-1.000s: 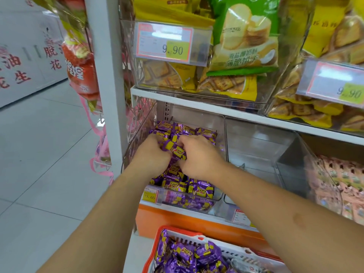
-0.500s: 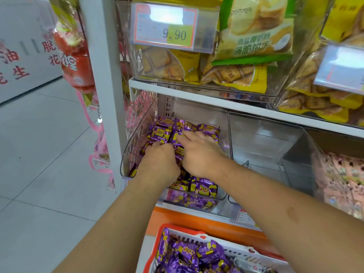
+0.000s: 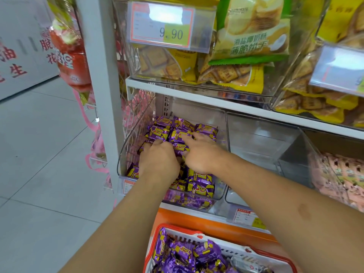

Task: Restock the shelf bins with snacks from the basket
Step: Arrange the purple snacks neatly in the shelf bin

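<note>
1. Leftmost, red snack bags hang on the white shelf post, above the grey tiled floor.
2. Next, the left hand reaches into the clear bin on the lower shelf; its fingers are curled down onto the purple snack packs piled there, though whether they actually grip one cannot be told.
3. Just beside it, the right hand lies on the same pile, fingers stretched out and lightly spread, pressing the wrappers.
4. Below both forearms, the red-and-white basket holds more of the purple packs.
5. Above the bin, a 9.90 price tag fronts an upper bin of yellow cracker bags.
6. Right of the purple packs sits a second clear bin, then a bin of pink packs.
</note>
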Tool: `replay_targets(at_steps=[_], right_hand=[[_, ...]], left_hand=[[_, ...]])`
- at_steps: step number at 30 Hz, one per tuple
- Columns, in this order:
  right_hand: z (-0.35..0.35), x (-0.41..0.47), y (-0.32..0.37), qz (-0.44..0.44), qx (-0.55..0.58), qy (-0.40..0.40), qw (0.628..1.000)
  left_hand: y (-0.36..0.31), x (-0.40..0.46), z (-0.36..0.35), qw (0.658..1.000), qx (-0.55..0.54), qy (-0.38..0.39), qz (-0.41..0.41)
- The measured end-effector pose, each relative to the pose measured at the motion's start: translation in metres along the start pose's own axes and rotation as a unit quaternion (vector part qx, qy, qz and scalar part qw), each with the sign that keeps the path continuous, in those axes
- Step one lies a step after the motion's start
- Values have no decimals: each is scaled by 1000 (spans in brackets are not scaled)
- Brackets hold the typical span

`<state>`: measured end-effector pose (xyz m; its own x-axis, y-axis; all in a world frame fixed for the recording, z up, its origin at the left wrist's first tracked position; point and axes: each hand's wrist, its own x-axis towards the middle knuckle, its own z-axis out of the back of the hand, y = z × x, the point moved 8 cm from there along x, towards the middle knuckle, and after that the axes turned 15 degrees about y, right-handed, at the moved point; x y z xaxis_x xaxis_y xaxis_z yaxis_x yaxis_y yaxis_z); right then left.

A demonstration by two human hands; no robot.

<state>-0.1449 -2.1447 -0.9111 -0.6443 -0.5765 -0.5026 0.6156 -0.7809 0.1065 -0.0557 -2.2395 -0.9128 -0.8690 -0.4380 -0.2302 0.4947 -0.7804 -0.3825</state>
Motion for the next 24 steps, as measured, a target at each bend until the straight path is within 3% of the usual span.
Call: replay_targets(at_steps=[9,14,21,24], right_hand=[[-2,-1,6,-4,-3,-11,1000],[4,-7,5,-4,11,-21,1000],[23,-78,21,55,-14,-163,985],[5,-120,24,115,18,-180,977]], left_hand=[[3,0,-2,999,12,-36,-5],[4,-3,2,998,-40,-40,-8],[-3,-23,18,989,-109,-74,-73],[-19,-48,26,976,-148,-78,-137]])
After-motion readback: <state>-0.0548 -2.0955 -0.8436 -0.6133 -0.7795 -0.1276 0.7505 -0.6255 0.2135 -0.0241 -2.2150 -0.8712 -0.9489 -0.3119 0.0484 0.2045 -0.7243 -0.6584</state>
